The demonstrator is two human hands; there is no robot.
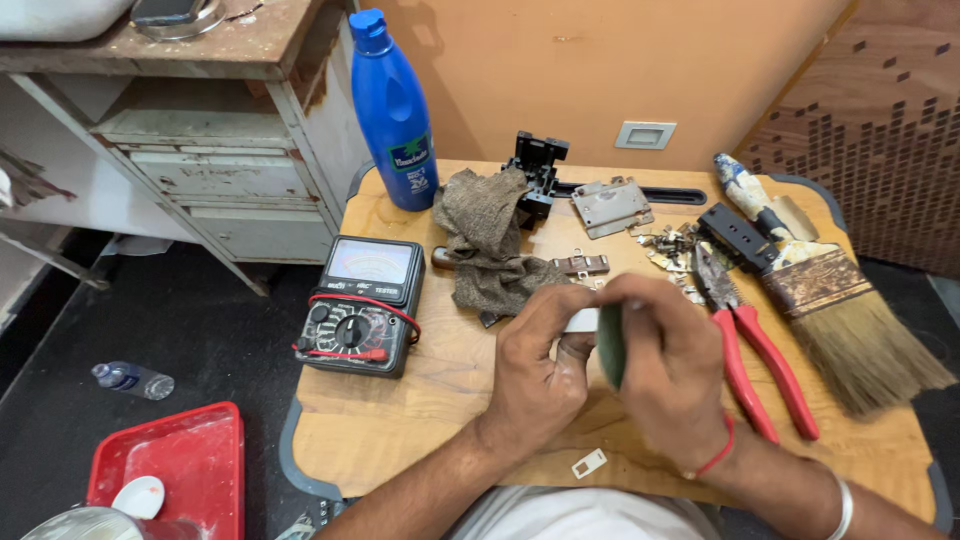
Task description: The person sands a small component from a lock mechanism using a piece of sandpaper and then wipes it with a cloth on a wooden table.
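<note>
My 2 hands, left hand (535, 365) and right hand (672, 375), pinch a white piece (581, 321) and green pad (610, 345); I should rub gently, gripping firmly.

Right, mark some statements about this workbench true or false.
1. The pliers have red handles. True.
2. The blue bottle lies on its side. False: it stands upright.
3. The multimeter sits to the right of the paintbrush. False: it sits far to its left.
4. Both hands, left hand and right hand, meet around a small white piece. True.
5. The red tray rests on the table. False: it is down on the floor.
</note>
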